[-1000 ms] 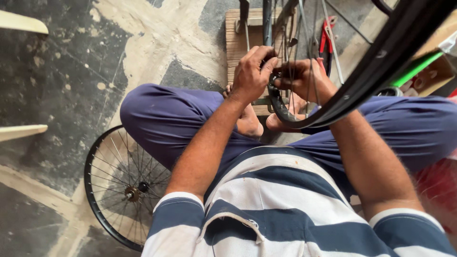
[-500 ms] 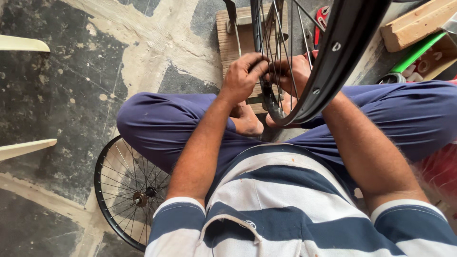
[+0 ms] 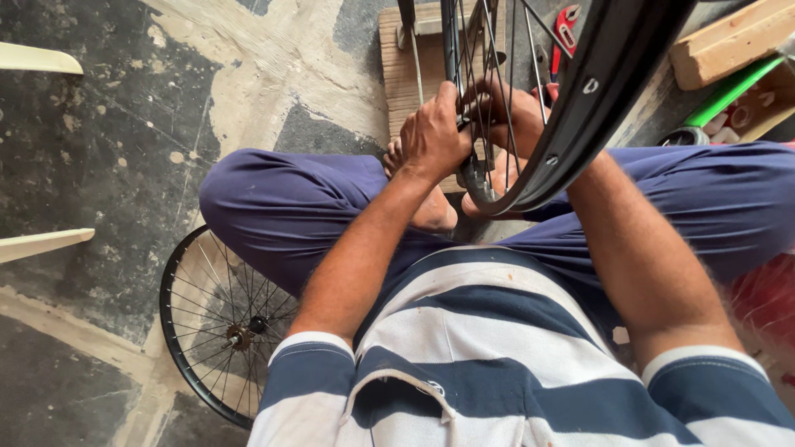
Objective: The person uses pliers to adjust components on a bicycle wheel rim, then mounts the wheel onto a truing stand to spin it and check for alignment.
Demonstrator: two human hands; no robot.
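Sitting cross-legged on the patchy concrete floor (image 3: 124, 124), you've got a bike wheel (image 3: 571, 116) stood upright over your feet, its glossy black rim curving down past your knees and thin shiny metal spokes (image 3: 489, 74) fanning up from the bottom. Your left hand (image 3: 435, 136) is curled tight on the near side of the spokes, fingers bunched like they're pinching one, though exactly what's in the pinch is hidden. Your right hand (image 3: 509, 116) sits behind the spokes, fingers bent in toward the left one, the two nearly touching; can't tell what it's gripping either. Both forearms angle up and inward from your striped shirt. Under the wheel there's a rough slatted wooden board (image 3: 414, 66), and a red-handled tool (image 3: 565, 29) lies just beyond it. A second wheel (image 3: 224, 319), black rim with a small hub, lies flat on the floor by your left thigh. A pale wood block (image 3: 729, 41) and a green bar (image 3: 729, 95) sit toward the top right corner.
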